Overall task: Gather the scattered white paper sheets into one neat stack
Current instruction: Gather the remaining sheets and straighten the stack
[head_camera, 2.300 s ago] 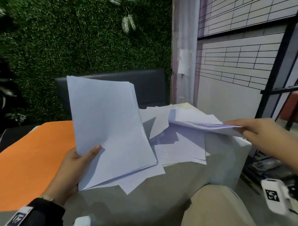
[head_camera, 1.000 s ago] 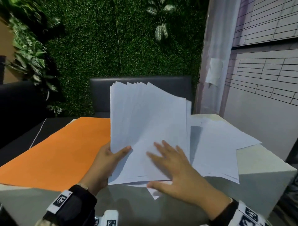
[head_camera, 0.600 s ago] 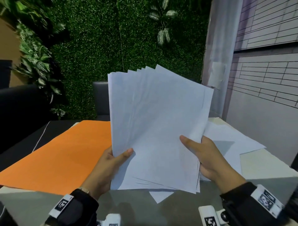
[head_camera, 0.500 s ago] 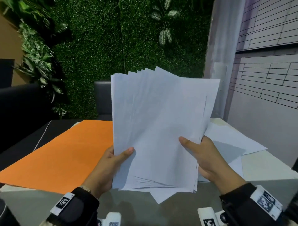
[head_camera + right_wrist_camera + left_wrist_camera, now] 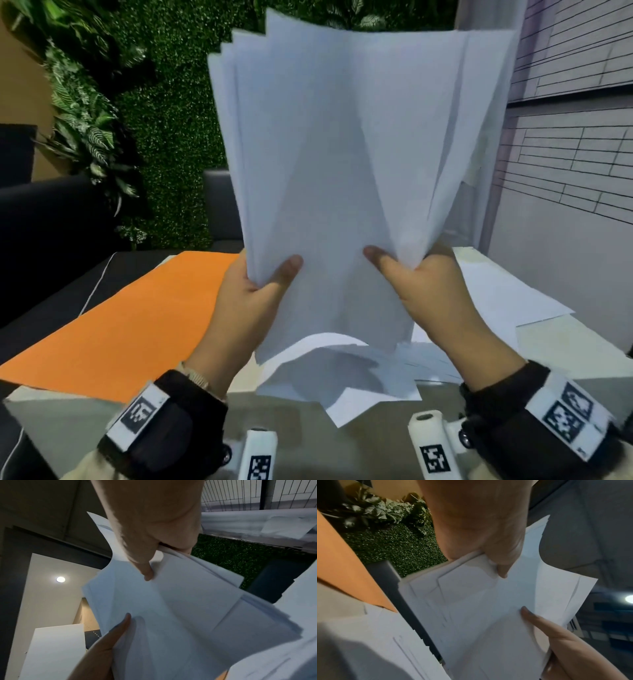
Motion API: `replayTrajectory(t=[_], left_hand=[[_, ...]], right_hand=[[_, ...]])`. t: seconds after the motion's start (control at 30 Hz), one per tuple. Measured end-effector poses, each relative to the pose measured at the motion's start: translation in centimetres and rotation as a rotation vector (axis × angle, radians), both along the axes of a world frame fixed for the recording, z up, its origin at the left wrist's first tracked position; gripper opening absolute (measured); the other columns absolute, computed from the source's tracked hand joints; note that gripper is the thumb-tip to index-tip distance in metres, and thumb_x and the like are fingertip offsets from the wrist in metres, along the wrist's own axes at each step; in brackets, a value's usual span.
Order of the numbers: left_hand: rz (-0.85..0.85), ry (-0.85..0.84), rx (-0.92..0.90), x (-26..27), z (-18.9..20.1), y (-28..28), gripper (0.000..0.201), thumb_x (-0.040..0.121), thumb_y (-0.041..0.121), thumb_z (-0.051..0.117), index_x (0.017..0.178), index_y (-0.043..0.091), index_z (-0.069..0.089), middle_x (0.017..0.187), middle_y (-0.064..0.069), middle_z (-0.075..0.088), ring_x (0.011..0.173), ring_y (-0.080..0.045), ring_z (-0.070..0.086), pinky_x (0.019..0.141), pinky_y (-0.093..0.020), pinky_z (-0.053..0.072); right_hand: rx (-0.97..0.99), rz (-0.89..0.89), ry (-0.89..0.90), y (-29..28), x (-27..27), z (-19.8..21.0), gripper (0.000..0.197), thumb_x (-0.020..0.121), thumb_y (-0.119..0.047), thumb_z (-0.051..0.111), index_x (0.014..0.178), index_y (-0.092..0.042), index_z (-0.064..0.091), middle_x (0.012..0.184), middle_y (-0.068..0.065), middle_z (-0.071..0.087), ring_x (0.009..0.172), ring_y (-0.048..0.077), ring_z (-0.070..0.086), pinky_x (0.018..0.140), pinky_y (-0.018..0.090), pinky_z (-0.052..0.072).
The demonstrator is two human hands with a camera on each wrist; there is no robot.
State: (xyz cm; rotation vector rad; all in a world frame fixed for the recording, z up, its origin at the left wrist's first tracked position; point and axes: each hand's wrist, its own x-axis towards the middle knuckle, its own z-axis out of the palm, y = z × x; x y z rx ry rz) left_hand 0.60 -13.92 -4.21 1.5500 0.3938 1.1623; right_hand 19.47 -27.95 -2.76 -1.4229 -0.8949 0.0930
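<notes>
A thick bundle of white paper sheets [image 5: 342, 164] stands upright above the table, its top edges fanned unevenly. My left hand [image 5: 253, 291] grips its left side, thumb on the front. My right hand [image 5: 418, 284] grips the right side the same way. The bundle's lower edges curl against more white sheets lying on the table [image 5: 342, 380]. Further loose sheets [image 5: 507, 301] lie flat to the right. In the left wrist view the bundle [image 5: 488, 608] fills the middle under my left hand [image 5: 488, 545]; in the right wrist view the bundle [image 5: 180, 615] hangs from my right hand [image 5: 154, 547].
A large orange sheet [image 5: 130, 318] covers the left part of the grey table [image 5: 68, 425]. A dark bench back [image 5: 219, 205] stands behind the table before a green hedge wall [image 5: 171, 137]. A tiled wall [image 5: 575, 164] runs along the right.
The right hand laid its picked-up sheets onto the bundle and took hold of its right side. Both hands then raised the bundle upright and closer to the head camera.
</notes>
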Motion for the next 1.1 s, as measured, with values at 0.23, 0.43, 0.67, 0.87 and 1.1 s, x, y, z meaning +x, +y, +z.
replayTrajectory(t=[0.23, 0.43, 0.67, 0.87, 1.1], left_hand=[[0.06, -0.085, 0.049, -0.4, -0.7, 0.5, 0.047, 0.1, 0.015, 0.075, 0.141, 0.021, 0.053, 0.134, 0.007, 0.074, 0.122, -0.013, 0.074, 0.095, -0.033, 0.065], [0.147, -0.134, 0.182, 0.3, 0.3, -0.1, 0.032, 0.107, 0.012, 0.068, 0.128, 0.029, 0.051, 0.124, 0.016, 0.073, 0.117, -0.009, 0.073, 0.095, -0.032, 0.064], [0.143, -0.074, 0.187, 0.3, 0.1, -0.4, 0.041, 0.106, 0.018, 0.069, 0.136, 0.023, 0.042, 0.132, 0.008, 0.066, 0.115, 0.003, 0.071, 0.087, -0.018, 0.061], [0.145, -0.085, 0.318, 0.6, 1.6, -0.6, 0.053, 0.107, 0.02, 0.066, 0.149, 0.021, 0.035, 0.142, 0.01, 0.058, 0.134, -0.012, 0.063, 0.105, -0.038, 0.059], [0.114, -0.067, 0.139, 0.5, -0.2, -0.3, 0.06, 0.102, 0.021, 0.071, 0.151, 0.011, 0.038, 0.139, 0.01, 0.062, 0.12, 0.007, 0.068, 0.09, -0.012, 0.057]], right_hand=[[-0.034, 0.108, 0.053, 0.0, -0.2, -1.5, 0.054, 0.074, -0.053, 0.083, 0.12, -0.033, 0.065, 0.103, -0.019, 0.077, 0.093, -0.005, 0.073, 0.081, 0.022, 0.062], [0.063, 0.125, 0.113, 0.6, -0.3, 0.2, 0.032, 0.087, -0.037, 0.084, 0.113, -0.019, 0.079, 0.097, -0.012, 0.083, 0.09, 0.008, 0.079, 0.07, 0.018, 0.059], [-0.004, 0.183, 0.149, 0.6, -0.1, -1.1, 0.036, 0.087, -0.04, 0.083, 0.117, -0.022, 0.076, 0.103, -0.013, 0.082, 0.094, 0.004, 0.077, 0.072, 0.013, 0.057], [0.048, 0.098, 0.133, 0.5, -0.4, 0.0, 0.029, 0.092, -0.04, 0.078, 0.113, -0.019, 0.079, 0.1, -0.01, 0.083, 0.093, 0.01, 0.078, 0.077, 0.024, 0.061], [-0.056, 0.127, 0.175, 0.6, -0.5, -3.0, 0.031, 0.083, -0.039, 0.088, 0.108, -0.025, 0.076, 0.104, -0.008, 0.081, 0.098, 0.013, 0.076, 0.087, 0.034, 0.063]])
